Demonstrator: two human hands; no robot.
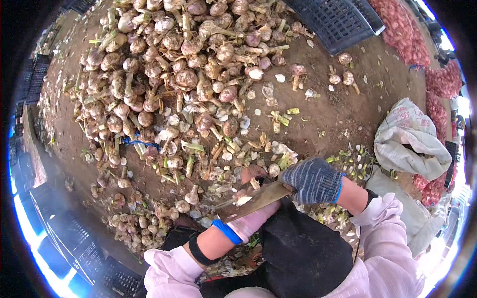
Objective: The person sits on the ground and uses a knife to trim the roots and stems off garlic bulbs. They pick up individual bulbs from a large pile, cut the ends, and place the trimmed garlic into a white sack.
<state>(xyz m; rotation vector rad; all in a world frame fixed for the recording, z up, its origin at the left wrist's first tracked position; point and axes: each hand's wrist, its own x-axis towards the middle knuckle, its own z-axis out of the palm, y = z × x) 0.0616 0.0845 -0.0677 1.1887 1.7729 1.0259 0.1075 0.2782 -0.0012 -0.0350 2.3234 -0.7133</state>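
My right hand (312, 181), in a dark striped knit glove, is closed around the near end of a broad metal knife blade (257, 203). The blade slants down to the left across my left hand (257, 221), which wears a pink glove with a blue cuff. Much of that hand is hidden behind the blade, so whatever its fingers grip is unclear. White garlic scraps (244, 200) cling to the blade. Just beyond the fingers is a pale garlic bulb (274, 170). A large heap of garlic bulbs with stalks (186, 78) lies on the ground ahead.
Trimmed garlic bulbs (139, 227) form a smaller pile at lower left. A black plastic crate (335, 22) stands at upper right. White woven sacks (406, 149) and red mesh bags of garlic (404, 33) line the right side. More dark crates (70, 238) are at left.
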